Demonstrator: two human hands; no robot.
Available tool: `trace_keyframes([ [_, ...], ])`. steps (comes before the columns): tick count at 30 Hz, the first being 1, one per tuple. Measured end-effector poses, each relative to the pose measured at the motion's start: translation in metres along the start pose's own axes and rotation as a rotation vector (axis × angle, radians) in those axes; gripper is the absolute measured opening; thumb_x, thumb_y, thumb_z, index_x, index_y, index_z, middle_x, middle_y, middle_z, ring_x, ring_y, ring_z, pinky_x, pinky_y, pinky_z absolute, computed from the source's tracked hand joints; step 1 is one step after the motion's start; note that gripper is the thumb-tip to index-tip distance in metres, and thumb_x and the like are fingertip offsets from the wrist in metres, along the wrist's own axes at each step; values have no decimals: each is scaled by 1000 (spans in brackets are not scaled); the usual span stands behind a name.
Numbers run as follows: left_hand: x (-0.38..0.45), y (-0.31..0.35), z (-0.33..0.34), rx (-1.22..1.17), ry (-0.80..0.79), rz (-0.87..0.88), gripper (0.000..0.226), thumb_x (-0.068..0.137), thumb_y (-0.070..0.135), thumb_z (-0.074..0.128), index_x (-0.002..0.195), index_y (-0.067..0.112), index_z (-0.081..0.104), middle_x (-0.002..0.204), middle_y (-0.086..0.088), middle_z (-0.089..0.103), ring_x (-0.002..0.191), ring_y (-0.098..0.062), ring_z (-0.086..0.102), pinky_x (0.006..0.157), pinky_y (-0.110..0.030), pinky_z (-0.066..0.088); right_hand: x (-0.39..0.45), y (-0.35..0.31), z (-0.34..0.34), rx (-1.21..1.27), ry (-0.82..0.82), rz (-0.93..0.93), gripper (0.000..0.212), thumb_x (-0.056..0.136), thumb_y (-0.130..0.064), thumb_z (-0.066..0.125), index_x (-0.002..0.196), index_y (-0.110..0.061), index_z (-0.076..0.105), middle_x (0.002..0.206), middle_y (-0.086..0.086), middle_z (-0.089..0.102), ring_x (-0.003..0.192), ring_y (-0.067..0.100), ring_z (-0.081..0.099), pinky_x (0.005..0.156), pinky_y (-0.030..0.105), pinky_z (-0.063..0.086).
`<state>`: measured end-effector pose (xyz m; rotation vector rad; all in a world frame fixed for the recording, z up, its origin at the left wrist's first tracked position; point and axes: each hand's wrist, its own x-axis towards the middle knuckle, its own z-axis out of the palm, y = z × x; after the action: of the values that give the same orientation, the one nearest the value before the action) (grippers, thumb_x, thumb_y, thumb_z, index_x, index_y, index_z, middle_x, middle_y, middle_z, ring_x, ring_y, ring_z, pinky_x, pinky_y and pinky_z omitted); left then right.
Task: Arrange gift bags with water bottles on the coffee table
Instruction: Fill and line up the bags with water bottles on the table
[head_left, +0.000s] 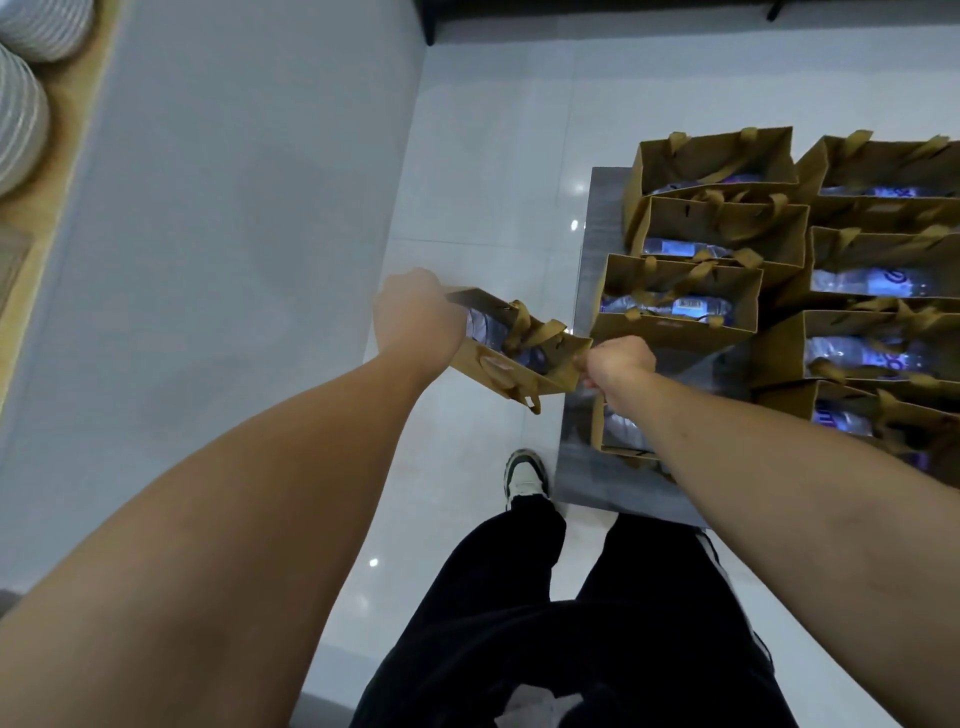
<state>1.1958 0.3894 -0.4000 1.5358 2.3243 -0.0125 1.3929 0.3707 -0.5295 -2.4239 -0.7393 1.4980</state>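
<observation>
White tiled floor (483, 156) fills most of what lies below my hands, glossy, with a pale grey surface (234, 208) running along it out past my left knuckles. Off to the right of my fingers sits the grey coffee table (597, 291), its near corner just under my right wrist. Two rows of gold gift bags (727, 223) stand open on it, packed edge to edge, each with a water bottle lying inside and ribbon handles flopped over the rims. The closest of them, the bag in the left row (675, 322), stands just beyond my right knuckles. Another one is half hidden under my right forearm.

Between my two hands, over the floor and just off the table edge, I've got one gold gift bag (524, 374) up in the air, tilted, mouth toward me. My left hand (418, 317) is curled round its far end, fingers wrapped over the rim and out of sight behind the back of the hand. My right hand (615, 364) is balled up at the near corner, fingertips pinching the paper edge. A water bottle (485, 330) lies inside, right beside my left fingers, and the ribbon handles (519, 327) droop across the opening midway between both grips.

Down below my wrists, my black trousers (597, 623) and one sneaker (525, 478).
</observation>
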Motion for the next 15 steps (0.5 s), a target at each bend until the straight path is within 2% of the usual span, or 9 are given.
trace_keyframes([
  [3, 2, -5, 3, -8, 0, -21, 11, 73, 0, 54, 65, 5, 48, 60, -7, 43, 54, -24, 43, 47, -27, 31, -7, -4, -1, -91, 91, -110, 15, 94, -20, 65, 100, -10, 74, 94, 7, 71, 86, 26, 68, 66, 30, 54],
  [5, 3, -7, 7, -32, -8, -41, 6, 74, 0, 55, 69, 4, 54, 62, -8, 46, 60, -28, 49, 54, -29, 39, -13, -8, -9, -124, 109, -176, 14, 95, -18, 63, 94, -12, 75, 92, 5, 71, 87, 24, 68, 71, 31, 54],
  [8, 1, 1, 16, -37, -32, -54, 6, 77, 3, 55, 71, 4, 56, 66, -9, 50, 66, -30, 52, 58, -31, 38, -17, -8, -31, -190, 176, -245, 15, 95, -15, 61, 94, -10, 76, 94, 6, 72, 92, 25, 67, 82, 33, 57],
  [11, -4, 19, 28, -19, -69, -38, 8, 82, 8, 56, 76, 5, 59, 77, -14, 57, 74, -34, 54, 63, -32, 39, -14, -5, -59, -229, 233, -291, 13, 91, -15, 65, 91, -11, 77, 94, 6, 72, 95, 27, 67, 84, 33, 56],
  [15, -16, 48, 50, -31, -124, -3, 7, 83, 9, 58, 83, 6, 64, 82, -14, 56, 76, -34, 54, 66, -33, 43, -5, 8, -98, -293, 265, -306, 10, 88, -16, 67, 85, -15, 76, 93, 10, 73, 97, 30, 67, 87, 35, 55],
])
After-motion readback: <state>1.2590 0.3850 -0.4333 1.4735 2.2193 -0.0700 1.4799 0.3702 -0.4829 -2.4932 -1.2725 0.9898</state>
